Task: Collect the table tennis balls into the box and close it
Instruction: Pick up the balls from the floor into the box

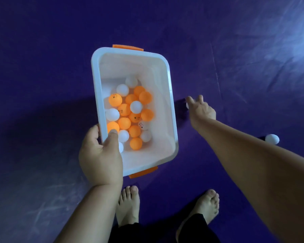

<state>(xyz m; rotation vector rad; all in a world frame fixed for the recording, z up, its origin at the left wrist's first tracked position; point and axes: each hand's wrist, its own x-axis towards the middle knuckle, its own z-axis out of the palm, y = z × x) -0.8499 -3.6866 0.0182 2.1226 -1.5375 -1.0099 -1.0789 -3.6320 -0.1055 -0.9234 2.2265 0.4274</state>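
Note:
A white plastic box (171, 109) with orange clips at both short ends is held above the purple floor, with no lid on it. Several orange and white table tennis balls (130, 114) lie inside. My left hand (100, 158) grips the box's near left rim, thumb over the edge. My right hand (201, 111) reaches down to the floor to the right of the box, fingers spread over a white ball (187, 105) that is mostly hidden behind them. Another white ball (272, 139) lies on the floor farther right, beside my forearm.
The purple floor mat (235, 50) has creases and a bright glare patch at the upper right. My two bare feet (128, 204) stand at the bottom of the view, just below the box.

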